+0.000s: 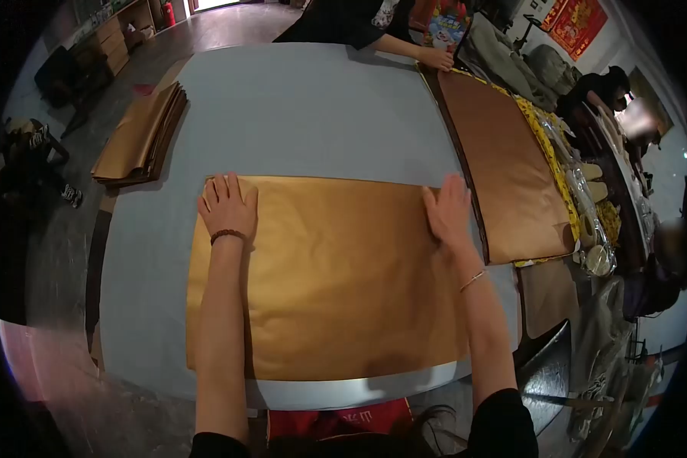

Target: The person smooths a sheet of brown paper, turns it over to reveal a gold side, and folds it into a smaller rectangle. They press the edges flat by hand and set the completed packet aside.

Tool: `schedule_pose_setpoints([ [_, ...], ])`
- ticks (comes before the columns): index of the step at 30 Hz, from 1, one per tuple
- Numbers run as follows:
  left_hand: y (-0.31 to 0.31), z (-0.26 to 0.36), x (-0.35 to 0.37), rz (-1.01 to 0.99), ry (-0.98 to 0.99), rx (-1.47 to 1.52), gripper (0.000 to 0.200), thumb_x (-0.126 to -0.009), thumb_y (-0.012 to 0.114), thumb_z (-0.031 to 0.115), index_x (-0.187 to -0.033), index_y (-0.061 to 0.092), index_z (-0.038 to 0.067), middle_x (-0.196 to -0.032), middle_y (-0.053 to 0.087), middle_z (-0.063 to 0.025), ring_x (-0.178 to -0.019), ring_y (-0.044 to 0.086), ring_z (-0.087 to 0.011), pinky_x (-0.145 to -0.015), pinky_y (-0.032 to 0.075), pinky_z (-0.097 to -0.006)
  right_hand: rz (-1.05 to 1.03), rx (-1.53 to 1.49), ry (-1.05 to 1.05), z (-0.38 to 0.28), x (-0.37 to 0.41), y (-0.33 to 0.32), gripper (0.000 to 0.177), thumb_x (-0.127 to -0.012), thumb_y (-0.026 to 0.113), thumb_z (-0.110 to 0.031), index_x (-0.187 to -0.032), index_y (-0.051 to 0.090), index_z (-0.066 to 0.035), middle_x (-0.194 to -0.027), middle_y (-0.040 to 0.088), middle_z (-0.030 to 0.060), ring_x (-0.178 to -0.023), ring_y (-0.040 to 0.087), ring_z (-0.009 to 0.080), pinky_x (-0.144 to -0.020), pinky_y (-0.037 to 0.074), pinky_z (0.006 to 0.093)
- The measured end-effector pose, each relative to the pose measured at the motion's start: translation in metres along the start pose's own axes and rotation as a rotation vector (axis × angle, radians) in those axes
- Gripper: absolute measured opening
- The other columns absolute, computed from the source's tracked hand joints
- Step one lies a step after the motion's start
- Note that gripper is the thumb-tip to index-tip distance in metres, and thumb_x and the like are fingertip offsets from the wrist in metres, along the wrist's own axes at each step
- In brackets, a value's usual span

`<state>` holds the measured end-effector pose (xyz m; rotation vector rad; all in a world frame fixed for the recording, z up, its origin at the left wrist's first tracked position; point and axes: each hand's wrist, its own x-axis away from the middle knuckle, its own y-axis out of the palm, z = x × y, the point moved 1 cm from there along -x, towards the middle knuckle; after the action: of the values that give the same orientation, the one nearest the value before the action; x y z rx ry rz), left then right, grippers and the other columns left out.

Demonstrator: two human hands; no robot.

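A gold-brown sheet, smooth with a slight sheen and looking like leather, lies spread on the grey-topped table in front of me. My left hand rests flat on its far left corner, fingers stretched out and a dark bead bracelet at the wrist. At the far right corner is my right hand, held with fingers extended and the thumb apart, its edge against the sheet. Faint creases run across the middle of the sheet.
A folded brown stack lies at the table's left edge. Along the right side is a pile of brown sheets with yellow wrapping. Another person's hand touches its far end. A black chair stands at the near right.
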<state>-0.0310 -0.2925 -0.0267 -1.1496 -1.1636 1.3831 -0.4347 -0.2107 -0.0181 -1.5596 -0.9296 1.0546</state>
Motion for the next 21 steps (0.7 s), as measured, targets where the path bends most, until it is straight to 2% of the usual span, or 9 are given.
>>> schedule_pose_setpoints([
  [5,-0.004,0.004,0.004,-0.009,0.009,-0.014,0.064,-0.098,0.03,0.052,-0.149,0.03,0.013,-0.156,0.024,-0.0107,-0.145,0.017,-0.0285,-0.117,0.011,-0.0493,-0.058,-0.066,-0.553,-0.143,0.036,-0.002,0.069,-0.098,0.032,-0.055,-0.147,0.03,-0.007,-0.156,0.023,0.0129,-0.145,0.018,0.0278,-0.118,0.007,0.0498],
  [6,-0.004,0.003,0.002,-0.01,0.004,-0.001,0.065,-0.098,0.029,0.052,-0.149,0.03,0.013,-0.156,0.024,-0.0109,-0.145,0.017,-0.0284,-0.117,0.011,-0.0495,-0.054,-0.074,-0.546,-0.158,0.036,0.004,0.069,-0.098,0.032,-0.055,-0.147,0.03,-0.007,-0.156,0.023,0.0129,-0.145,0.018,0.0278,-0.118,0.007,0.0498],
  [8,-0.003,0.002,0.002,-0.018,0.004,-0.016,0.065,-0.097,0.029,0.052,-0.15,0.029,0.013,-0.156,0.024,-0.0107,-0.145,0.017,-0.0286,-0.117,0.01,-0.0495,-0.175,-0.17,-0.762,-0.179,0.036,0.016,0.066,-0.097,0.032,-0.056,-0.146,0.034,-0.012,-0.156,0.025,0.0109,-0.145,0.018,0.0279,-0.118,0.008,0.0489],
  [10,-0.008,0.004,0.004,-0.022,-0.006,-0.023,0.065,-0.098,0.03,0.052,-0.15,0.028,0.013,-0.156,0.024,-0.0103,-0.144,0.017,-0.0285,-0.117,0.01,-0.0492,-0.15,-0.219,-0.753,-0.166,0.028,0.025,0.062,-0.098,0.034,-0.055,-0.145,0.038,-0.014,-0.154,0.028,0.0113,-0.144,0.022,0.0283,-0.117,0.013,0.0484],
  [12,-0.008,0.003,0.003,-0.018,-0.001,-0.007,0.064,-0.097,0.031,0.052,-0.149,0.029,0.013,-0.156,0.024,-0.0099,-0.144,0.017,-0.0281,-0.117,0.01,-0.0485,-0.012,0.006,-0.742,-0.122,0.015,0.022,0.061,-0.098,0.035,-0.052,-0.145,0.038,-0.012,-0.153,0.03,0.0109,-0.142,0.025,0.0289,-0.116,0.017,0.0465],
  [14,-0.006,0.003,0.004,0.016,0.012,0.024,0.063,-0.097,0.032,0.051,-0.148,0.03,0.013,-0.155,0.024,-0.0096,-0.144,0.016,-0.028,-0.117,0.011,-0.0484,-0.131,-0.112,-0.539,-0.068,0.003,0.005,0.062,-0.098,0.036,-0.05,-0.145,0.037,-0.009,-0.152,0.032,0.0122,-0.14,0.028,0.0302,-0.116,0.02,0.0451],
  [18,-0.001,0.001,0.003,0.043,0.023,0.036,0.063,-0.097,0.033,0.05,-0.147,0.032,0.012,-0.155,0.026,-0.0107,-0.144,0.018,-0.0286,-0.116,0.01,-0.0501,-0.141,-0.121,-0.203,0.033,0.002,0.0,0.07,-0.099,0.032,-0.052,-0.147,0.029,-0.002,-0.155,0.022,0.0175,-0.145,0.017,0.0305,-0.118,0.012,0.0438],
  [19,-0.005,0.003,0.005,0.042,0.007,0.045,0.063,-0.097,0.032,0.05,-0.147,0.032,0.012,-0.154,0.027,-0.0111,-0.144,0.019,-0.0289,-0.116,0.01,-0.0506,-0.143,-0.122,-0.215,0.033,0.004,-0.001,0.07,-0.099,0.032,-0.052,-0.147,0.029,-0.002,-0.155,0.022,0.0175,-0.145,0.017,0.0305,-0.118,0.012,0.0438],
  [21,0.0,0.0,0.003,0.061,0.033,0.002,0.063,-0.097,0.03,0.05,-0.148,0.031,0.013,-0.155,0.026,-0.0105,-0.144,0.018,-0.0288,-0.115,0.011,-0.0507,-0.182,0.072,0.051,0.032,0.003,-0.005,0.074,-0.098,0.031,-0.055,-0.149,0.024,-0.001,-0.157,0.018,0.0176,-0.146,0.012,0.032,-0.118,0.008,0.0444],
])
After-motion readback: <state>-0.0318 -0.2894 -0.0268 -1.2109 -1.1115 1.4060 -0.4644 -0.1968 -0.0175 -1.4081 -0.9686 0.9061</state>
